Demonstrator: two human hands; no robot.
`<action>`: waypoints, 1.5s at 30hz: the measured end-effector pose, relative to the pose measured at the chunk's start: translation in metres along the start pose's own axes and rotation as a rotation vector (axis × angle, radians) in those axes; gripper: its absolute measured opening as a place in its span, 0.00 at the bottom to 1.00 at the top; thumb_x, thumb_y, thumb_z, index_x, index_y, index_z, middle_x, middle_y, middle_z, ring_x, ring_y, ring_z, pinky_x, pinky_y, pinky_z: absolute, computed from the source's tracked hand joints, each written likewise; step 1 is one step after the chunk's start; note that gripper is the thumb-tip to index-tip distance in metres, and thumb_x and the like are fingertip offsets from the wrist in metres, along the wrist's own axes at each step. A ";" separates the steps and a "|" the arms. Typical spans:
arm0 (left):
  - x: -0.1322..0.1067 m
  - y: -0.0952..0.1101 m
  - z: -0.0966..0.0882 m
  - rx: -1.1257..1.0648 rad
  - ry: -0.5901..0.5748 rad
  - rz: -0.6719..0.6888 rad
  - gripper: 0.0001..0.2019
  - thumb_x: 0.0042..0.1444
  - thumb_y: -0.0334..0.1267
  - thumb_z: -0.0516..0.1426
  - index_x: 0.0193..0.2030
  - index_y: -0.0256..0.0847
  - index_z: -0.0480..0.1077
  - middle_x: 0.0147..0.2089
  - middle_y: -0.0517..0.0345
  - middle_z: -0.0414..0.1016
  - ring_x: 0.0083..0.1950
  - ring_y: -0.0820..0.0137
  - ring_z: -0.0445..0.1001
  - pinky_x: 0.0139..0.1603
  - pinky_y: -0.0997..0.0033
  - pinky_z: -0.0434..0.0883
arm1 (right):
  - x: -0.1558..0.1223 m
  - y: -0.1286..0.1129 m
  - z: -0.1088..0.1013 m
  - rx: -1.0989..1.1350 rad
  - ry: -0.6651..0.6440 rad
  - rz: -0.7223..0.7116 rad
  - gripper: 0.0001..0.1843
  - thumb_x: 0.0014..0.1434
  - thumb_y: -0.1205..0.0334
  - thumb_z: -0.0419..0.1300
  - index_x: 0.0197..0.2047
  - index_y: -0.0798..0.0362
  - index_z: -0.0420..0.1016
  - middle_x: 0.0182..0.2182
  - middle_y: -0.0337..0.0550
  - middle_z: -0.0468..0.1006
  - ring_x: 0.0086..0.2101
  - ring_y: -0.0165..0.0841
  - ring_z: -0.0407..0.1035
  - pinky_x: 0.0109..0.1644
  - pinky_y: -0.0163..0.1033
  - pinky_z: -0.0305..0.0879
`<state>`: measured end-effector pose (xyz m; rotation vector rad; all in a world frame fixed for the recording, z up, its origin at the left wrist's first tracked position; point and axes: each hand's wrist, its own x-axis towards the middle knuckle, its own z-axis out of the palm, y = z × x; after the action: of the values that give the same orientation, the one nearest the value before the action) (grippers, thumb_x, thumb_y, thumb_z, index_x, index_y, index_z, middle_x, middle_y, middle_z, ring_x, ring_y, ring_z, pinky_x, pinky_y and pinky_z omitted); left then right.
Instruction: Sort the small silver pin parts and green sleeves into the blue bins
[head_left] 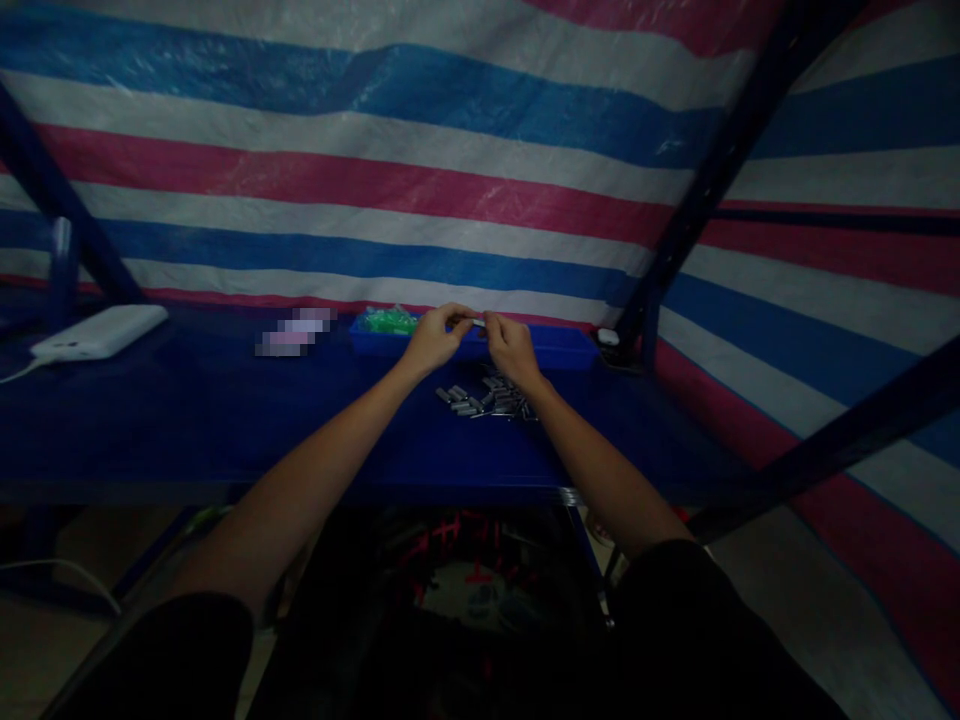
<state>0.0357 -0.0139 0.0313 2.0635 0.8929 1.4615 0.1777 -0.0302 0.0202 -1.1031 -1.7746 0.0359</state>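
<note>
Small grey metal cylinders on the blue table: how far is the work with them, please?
Done: cannot tell; no finished pieces clearly show. In hand: left hand and right hand pinch one small silvery piece between them above the shallow blue tray. Left: the pile of small grey metal cylinders lies on the blue table.

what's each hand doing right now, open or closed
left hand: closed, fingertips pinching one end of a small pale piece
right hand: closed, pinching its other end
</note>
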 end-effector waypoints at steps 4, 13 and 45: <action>0.002 -0.005 0.002 0.107 0.049 -0.050 0.08 0.53 0.33 0.51 0.35 0.32 0.69 0.33 0.53 0.73 0.35 0.70 0.70 0.40 0.71 0.65 | -0.003 -0.002 0.002 0.029 -0.049 -0.007 0.16 0.59 0.51 0.49 0.40 0.54 0.67 0.20 0.35 0.67 0.22 0.28 0.61 0.28 0.33 0.52; -0.003 -0.002 0.002 0.181 0.032 -0.123 0.12 0.58 0.41 0.48 0.33 0.35 0.66 0.29 0.56 0.71 0.33 0.70 0.69 0.37 0.70 0.65 | -0.003 -0.004 0.002 -0.054 -0.064 -0.032 0.11 0.61 0.58 0.47 0.38 0.53 0.67 0.22 0.38 0.69 0.24 0.30 0.63 0.30 0.34 0.53; -0.010 -0.013 -0.013 0.532 -0.791 -0.115 0.03 0.43 0.34 0.57 0.28 0.41 0.71 0.26 0.60 0.73 0.24 0.73 0.66 0.26 0.76 0.59 | 0.007 0.050 -0.014 -0.463 -0.074 0.235 0.10 0.53 0.61 0.55 0.34 0.54 0.77 0.32 0.49 0.76 0.36 0.38 0.66 0.42 0.41 0.60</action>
<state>0.0179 -0.0125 0.0203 2.5865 1.0778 0.2570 0.2204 -0.0024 0.0079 -1.6576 -1.7547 -0.2043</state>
